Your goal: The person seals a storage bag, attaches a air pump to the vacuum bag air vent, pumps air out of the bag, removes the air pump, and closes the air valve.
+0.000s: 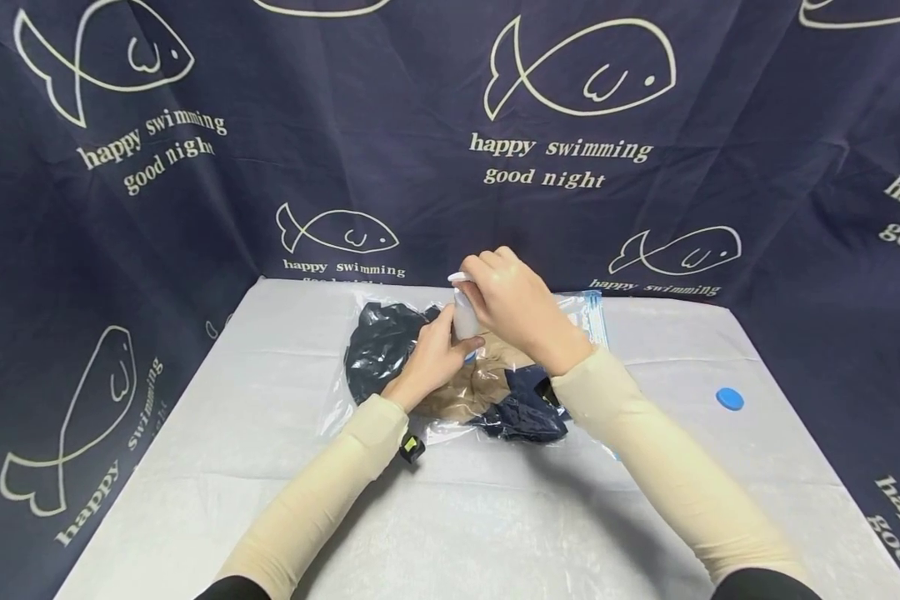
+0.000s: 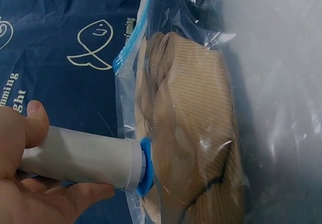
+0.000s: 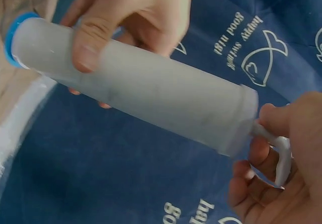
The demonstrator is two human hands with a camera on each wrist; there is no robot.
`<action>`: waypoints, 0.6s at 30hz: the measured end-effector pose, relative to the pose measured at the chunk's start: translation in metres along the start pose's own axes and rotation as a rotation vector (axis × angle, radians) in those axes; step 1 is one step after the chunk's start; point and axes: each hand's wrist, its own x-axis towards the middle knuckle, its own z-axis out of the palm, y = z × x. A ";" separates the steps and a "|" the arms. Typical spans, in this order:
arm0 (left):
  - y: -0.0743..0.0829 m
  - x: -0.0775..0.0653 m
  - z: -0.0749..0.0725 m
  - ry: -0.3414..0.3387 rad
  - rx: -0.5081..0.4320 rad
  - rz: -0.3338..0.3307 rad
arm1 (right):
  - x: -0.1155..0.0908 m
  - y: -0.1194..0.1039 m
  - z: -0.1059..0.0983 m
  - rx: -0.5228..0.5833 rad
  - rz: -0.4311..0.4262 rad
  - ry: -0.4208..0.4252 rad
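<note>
The white pump [image 3: 156, 90] stands over the clear bag [image 1: 595, 317], its long axis roughly square to the bag's face, its blue-ringed end [image 2: 145, 166] down against the plastic. From where I stand, the left hand [image 1: 437, 350] is nearer the bag, thumb and fingers wrapped round the barrel; the right hand [image 1: 506, 296] is farther above it, fingers hooked round the handle [image 3: 283, 161], with hardly any rod showing.

I count one pump, one bag and two hands. Inside the bag are three patches of clothing: black [image 1: 378, 342] at its left, tan [image 1: 461, 392] in its middle, navy [image 1: 525, 408] toward its near right; how many garments, I can't tell. One loose blue cap [image 1: 730, 398] lies right of the bag on the one table [image 1: 420, 533].
</note>
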 end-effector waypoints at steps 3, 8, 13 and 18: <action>0.000 0.001 0.001 0.001 -0.001 0.002 | -0.002 0.001 0.003 -0.005 0.009 -0.008; 0.000 0.001 0.002 -0.005 -0.004 -0.010 | -0.002 0.001 0.001 -0.022 0.045 -0.028; 0.001 0.001 0.001 -0.003 -0.011 -0.018 | 0.000 0.001 -0.003 -0.052 0.083 -0.073; 0.001 0.000 0.002 -0.007 -0.004 -0.020 | 0.004 0.001 -0.009 -0.058 0.089 -0.076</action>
